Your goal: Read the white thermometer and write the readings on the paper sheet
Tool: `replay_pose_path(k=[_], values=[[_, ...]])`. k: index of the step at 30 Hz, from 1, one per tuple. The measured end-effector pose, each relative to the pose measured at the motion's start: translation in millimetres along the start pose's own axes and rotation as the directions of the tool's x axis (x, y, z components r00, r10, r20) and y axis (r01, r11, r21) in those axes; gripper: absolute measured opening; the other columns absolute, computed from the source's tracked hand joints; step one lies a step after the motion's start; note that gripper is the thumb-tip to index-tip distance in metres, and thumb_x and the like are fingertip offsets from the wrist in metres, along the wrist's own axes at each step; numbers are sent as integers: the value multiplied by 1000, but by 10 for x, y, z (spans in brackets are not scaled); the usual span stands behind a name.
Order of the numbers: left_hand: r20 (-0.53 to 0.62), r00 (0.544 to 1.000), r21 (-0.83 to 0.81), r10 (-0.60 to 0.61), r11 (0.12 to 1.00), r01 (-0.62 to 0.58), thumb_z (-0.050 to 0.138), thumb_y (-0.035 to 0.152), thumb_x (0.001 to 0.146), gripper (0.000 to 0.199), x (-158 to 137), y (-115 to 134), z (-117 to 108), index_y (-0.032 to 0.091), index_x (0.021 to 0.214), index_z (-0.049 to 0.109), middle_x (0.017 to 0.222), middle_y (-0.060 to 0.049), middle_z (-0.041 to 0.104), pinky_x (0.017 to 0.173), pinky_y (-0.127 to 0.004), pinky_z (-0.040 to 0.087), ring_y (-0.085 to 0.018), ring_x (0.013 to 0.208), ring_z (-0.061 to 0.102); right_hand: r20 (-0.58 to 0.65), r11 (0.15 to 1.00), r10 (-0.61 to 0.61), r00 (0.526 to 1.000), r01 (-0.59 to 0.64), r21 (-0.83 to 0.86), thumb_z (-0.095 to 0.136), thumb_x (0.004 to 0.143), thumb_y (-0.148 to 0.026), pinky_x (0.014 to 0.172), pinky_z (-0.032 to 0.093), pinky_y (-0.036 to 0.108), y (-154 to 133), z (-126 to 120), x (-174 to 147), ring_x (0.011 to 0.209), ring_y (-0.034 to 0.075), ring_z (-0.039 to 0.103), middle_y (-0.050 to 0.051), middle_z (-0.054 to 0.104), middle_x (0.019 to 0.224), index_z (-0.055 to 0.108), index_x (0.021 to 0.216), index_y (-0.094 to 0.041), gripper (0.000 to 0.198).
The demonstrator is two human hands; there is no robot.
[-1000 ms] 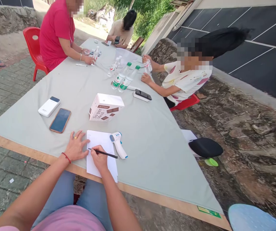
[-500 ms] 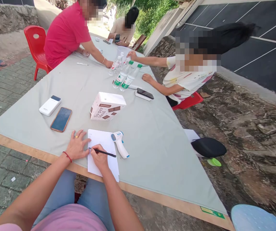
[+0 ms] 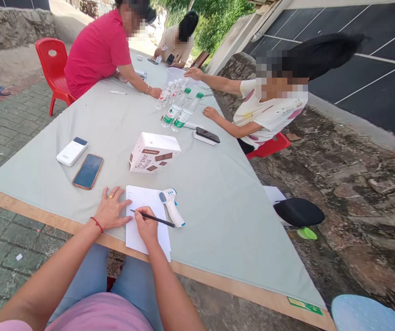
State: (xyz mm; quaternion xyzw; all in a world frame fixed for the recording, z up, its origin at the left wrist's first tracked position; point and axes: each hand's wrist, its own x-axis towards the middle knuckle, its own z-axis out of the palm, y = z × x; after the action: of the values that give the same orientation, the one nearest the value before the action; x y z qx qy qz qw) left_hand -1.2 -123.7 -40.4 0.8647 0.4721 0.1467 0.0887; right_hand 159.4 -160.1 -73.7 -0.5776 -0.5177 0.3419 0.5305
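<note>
My right hand (image 3: 146,226) grips a slim black pen (image 3: 159,219), its tip over the upper left part of a white paper sheet (image 3: 148,239). Faint printed lines run along the sheet's top left. Spread flat, my left hand (image 3: 113,210) rests on the cloth with its thumb and a fingertip on the paper's left edge. Just right of the paper lies a white and blue infrared thermometer (image 3: 173,209). Beyond the sheet stands a white and brown "Super Meal" box (image 3: 154,154). A smartphone (image 3: 88,171) lies past my left hand, beside a white power bank (image 3: 72,151).
Water bottles (image 3: 182,115) cluster farther up the grey-covered table (image 3: 225,207). Near them lies a black phone on a white object (image 3: 207,135). One person in red (image 3: 97,50) leans in from the left; another in white (image 3: 269,110) sits right. A third person sits at the far end.
My right hand has shifted slightly right with the pen, whose tip moved a little right across the paper. At right, the seated person's hand has moved off the bottles.
</note>
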Motion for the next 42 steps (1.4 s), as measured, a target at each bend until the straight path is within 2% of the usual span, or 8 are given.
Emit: replay_pose_path(k=[4,9,17,22,42], values=[[6,1000,10,3,1000,-3,67,52,79,51,2,19,-2,28,124,64,140,-16,49,111,-69,16,-39,138,35,-15,1000,14,1000,-13,25,55,75,-32,63,47,30,-36,-41,11,66,16,56,1,63,73,60,79,-21,13],[1,1000,24,-5,1000,5,66,51,79,51,5,22,14,27,124,64,141,-17,48,110,-69,17,-39,138,35,11,999,-4,1000,4,-32,54,73,-31,59,46,29,6,3,28,60,16,53,-1,58,63,57,70,-22,10],[-22,1000,7,-9,1000,9,62,46,82,45,2,20,18,27,122,65,139,-17,50,111,-67,18,-37,138,35,98,997,2,995,5,-71,56,74,-32,59,45,29,44,13,7,59,16,53,-2,60,63,58,70,-22,10],[-21,1000,-17,-7,1000,7,62,41,81,43,7,32,-1,26,121,65,139,-15,50,112,-67,18,-38,137,35,99,997,15,995,-7,-78,55,74,-34,59,45,30,38,17,4,61,16,54,-1,59,63,57,70,-22,12],[-28,1000,-17,-9,1000,9,63,43,80,45,8,21,26,27,121,66,139,-15,50,112,-67,18,-38,137,36,86,996,20,996,-12,-93,54,73,-32,59,45,29,46,18,6,58,16,53,-2,58,61,56,69,-23,10]])
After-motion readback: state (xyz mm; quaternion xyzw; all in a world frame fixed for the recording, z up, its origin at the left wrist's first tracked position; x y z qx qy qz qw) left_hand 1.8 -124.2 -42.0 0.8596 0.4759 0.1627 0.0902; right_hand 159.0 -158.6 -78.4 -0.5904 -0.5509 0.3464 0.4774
